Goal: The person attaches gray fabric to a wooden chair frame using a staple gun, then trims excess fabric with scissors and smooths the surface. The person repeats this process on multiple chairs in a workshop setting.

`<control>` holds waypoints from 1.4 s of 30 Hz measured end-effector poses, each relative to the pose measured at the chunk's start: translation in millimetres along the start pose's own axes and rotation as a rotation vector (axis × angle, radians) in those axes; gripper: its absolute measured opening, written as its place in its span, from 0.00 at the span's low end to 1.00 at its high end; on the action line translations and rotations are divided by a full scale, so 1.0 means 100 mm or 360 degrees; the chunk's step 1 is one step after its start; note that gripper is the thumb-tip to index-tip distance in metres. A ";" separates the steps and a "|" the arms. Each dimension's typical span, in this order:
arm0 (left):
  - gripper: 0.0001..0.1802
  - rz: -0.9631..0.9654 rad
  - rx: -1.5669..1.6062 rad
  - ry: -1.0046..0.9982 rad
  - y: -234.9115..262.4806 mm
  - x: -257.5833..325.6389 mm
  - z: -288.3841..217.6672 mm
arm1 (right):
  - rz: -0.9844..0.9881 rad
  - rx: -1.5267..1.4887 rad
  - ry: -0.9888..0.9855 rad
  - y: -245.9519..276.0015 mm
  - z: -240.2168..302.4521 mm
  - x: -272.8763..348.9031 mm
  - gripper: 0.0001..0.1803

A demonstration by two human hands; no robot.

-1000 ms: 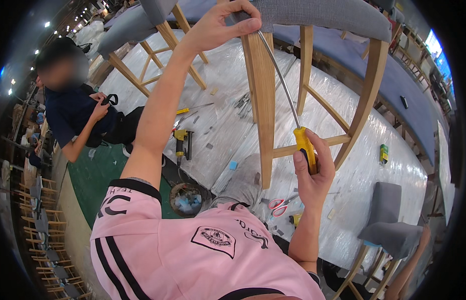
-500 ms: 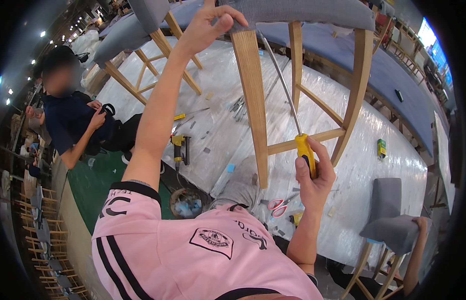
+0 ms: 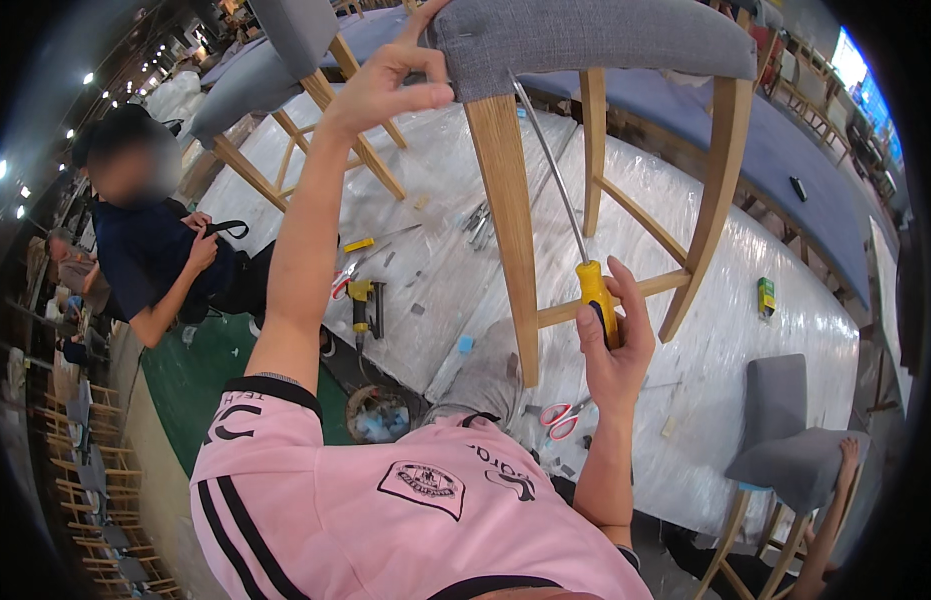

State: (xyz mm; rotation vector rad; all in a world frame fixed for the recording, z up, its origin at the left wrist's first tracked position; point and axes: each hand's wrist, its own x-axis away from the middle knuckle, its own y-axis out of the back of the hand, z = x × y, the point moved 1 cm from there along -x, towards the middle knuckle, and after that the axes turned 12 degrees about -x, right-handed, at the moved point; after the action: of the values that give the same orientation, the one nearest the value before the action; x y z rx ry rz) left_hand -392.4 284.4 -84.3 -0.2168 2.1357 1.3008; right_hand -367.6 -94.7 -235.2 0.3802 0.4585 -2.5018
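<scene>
The chair seat point(image 3: 605, 40) is at the far side, up off the bench point(image 3: 725, 300), with its front leg point(image 3: 505, 230) pointing down toward the person. The left hand point(image 3: 380, 95) has slid out to the left corner of the seat. It is half bent, with the thumb by the gray cloth; whether it grips is hard to tell. The right hand point(image 3: 620, 345) is closed around the yellow screwdriver point(image 3: 593, 285), with the pointer finger up. The tip was beside the leg top a moment ago. Now it shows over the cloth's low edge, so the tool is at the cloth. The scissors point(image 3: 560, 420) lie near, left of the right arm.
</scene>
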 end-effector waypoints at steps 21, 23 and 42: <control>0.40 0.0172 -0.0724 -0.0057 0.12 -0.59 -0.61 | -0.0007 -0.0015 0.0098 0.07 -0.13 0.13 0.27; 0.43 0.0266 -0.0777 -0.0103 0.17 -0.61 -0.62 | -0.0040 -0.0021 0.0050 0.03 -0.10 0.11 0.27; 0.56 0.0529 -0.0885 -0.0112 0.35 -0.67 -0.60 | 0.0007 0.0351 0.0075 -0.14 0.05 -0.01 0.20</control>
State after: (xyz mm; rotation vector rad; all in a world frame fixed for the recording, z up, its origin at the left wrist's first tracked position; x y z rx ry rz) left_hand -380.2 239.1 0.2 -0.0378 1.7556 2.0503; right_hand -375.7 -85.6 -227.3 0.5261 0.1991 -2.5509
